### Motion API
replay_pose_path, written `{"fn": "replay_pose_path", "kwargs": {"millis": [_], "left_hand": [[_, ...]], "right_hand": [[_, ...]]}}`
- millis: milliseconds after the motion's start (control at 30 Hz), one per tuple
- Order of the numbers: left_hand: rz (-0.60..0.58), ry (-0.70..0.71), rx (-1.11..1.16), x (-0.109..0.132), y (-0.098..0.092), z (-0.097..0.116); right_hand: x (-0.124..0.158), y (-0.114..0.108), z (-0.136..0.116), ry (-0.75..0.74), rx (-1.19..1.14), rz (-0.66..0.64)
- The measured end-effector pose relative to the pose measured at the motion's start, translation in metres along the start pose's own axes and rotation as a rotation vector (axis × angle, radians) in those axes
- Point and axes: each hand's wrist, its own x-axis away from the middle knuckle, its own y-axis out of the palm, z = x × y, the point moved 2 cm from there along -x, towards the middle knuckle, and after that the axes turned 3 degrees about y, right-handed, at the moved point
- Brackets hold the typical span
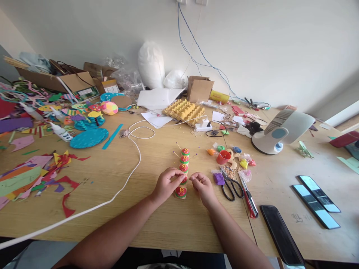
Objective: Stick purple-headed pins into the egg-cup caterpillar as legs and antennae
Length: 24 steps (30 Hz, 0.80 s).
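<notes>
Quick status on the little craft thing. The row of cups (184, 160) lies mid-table (157, 224), running from near to far, right between my hands. I count five cups, and each one already has its red and green clay on top. The far two or three also have thin sticks (176, 144) with bead tips poking out sideways. The near ones don't seem to have any, so I'd call it a bit past halfway, with the near end left to do.

The left hand (166, 184) has its fingers pinched on the fourth cup from the far end, steadying it. The right hand (202, 185) is just beside that same cup with fingers pressed together at the tips. It's probably on something very thin, but it's too small to tell what.

Supplies are near on the right:
- scissors (231, 186)
- a red-handled tool (249, 200)
- a bag of purple clay (218, 178)
- a red cup (223, 157), with more clay bits around it

The egg tray (184, 109) sits farther back, a white cable (134, 149) loops past on the left, and paper scraps (42, 175) cover the left end.
</notes>
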Motion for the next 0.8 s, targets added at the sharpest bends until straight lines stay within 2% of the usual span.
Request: {"fn": "replay_pose_path", "kwargs": {"millis": [167, 333, 567, 667, 800], "left_hand": [[0.036, 0.082, -0.035, 0.003, 0.000, 0.006], [0.076, 0.104, -0.047, 0.004, -0.001, 0.008], [0.207, -0.101, 0.034, 0.001, -0.007, -0.012], [0.171, -0.126, 0.059, 0.001, -0.006, -0.013], [0.080, -0.036, 0.006, 0.002, -0.002, -0.005]], "right_hand": [[-0.001, 0.000, 0.004, 0.009, -0.058, -0.045], [-0.001, -0.001, 0.009, 0.015, -0.118, -0.041], [-0.001, -0.005, 0.006, 0.009, -0.166, 0.008], [-0.001, -0.004, 0.006, 0.020, -0.140, 0.014], [0.000, -0.003, 0.006, 0.031, -0.113, 0.013]]}}
